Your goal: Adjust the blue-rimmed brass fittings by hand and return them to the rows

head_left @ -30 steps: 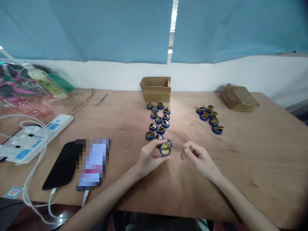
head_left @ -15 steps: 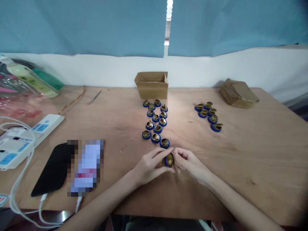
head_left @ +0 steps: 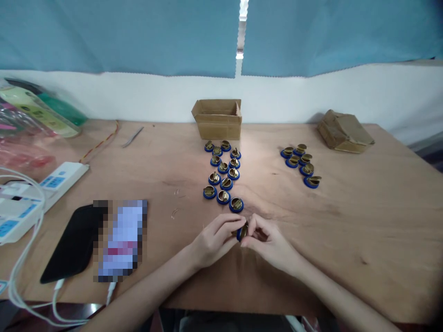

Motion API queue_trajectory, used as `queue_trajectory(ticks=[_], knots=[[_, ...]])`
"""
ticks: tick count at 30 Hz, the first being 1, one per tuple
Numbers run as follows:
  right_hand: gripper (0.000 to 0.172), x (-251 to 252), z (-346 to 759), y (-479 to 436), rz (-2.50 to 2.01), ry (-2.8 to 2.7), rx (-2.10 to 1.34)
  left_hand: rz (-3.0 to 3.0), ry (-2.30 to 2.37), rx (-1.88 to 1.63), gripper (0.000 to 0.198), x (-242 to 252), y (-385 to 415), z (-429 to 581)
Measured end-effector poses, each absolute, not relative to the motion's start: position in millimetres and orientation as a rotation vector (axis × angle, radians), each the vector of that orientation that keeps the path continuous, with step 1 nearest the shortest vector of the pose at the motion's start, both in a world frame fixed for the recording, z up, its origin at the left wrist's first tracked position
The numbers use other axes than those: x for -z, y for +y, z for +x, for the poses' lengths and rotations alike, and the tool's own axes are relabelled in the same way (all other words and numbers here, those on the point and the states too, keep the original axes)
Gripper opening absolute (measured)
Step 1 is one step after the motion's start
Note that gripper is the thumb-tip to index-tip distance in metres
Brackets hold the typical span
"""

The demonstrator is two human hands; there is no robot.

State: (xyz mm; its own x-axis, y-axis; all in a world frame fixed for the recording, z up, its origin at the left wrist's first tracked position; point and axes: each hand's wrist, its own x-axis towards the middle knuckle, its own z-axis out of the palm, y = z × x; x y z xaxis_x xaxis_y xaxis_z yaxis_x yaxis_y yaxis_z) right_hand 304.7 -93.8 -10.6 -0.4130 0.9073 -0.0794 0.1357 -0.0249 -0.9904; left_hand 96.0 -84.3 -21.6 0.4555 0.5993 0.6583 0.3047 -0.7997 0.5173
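A small round part with a blue rim and a brass centre (head_left: 242,231) is held on edge just above the wooden table (head_left: 346,230), near its front. My left hand (head_left: 214,240) pinches it from the left. My right hand (head_left: 268,242) has its fingertips closed against the part's right side. Directly behind my hands lies a cluster of several like blue-and-brass parts (head_left: 223,175). A second, smaller group of these parts (head_left: 301,163) sits further right.
An open cardboard box (head_left: 217,118) stands at the back centre and a crumpled brown paper package (head_left: 344,131) at the back right. Left of my hands lie two phones (head_left: 100,240) on cables, white power strips (head_left: 38,189), tweezers (head_left: 132,137) and plastic bags (head_left: 31,124).
My right hand came over from the bare table and closed on the part that my left hand holds. Both hands drew nearer to me, and the part turned from face-on to edge-on.
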Motion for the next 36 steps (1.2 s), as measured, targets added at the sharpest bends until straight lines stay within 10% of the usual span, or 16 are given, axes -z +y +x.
queue_trajectory(ticks=[13,36], knots=[[0.031,-5,302,-101,-0.756,-2.094,-0.572,2.39,0.515,-1.578,0.03,28,-84,99],[0.03,-8,301,-102,-0.692,-2.235,-0.194,2.385,0.581,-1.676,0.015,25,-87,107]])
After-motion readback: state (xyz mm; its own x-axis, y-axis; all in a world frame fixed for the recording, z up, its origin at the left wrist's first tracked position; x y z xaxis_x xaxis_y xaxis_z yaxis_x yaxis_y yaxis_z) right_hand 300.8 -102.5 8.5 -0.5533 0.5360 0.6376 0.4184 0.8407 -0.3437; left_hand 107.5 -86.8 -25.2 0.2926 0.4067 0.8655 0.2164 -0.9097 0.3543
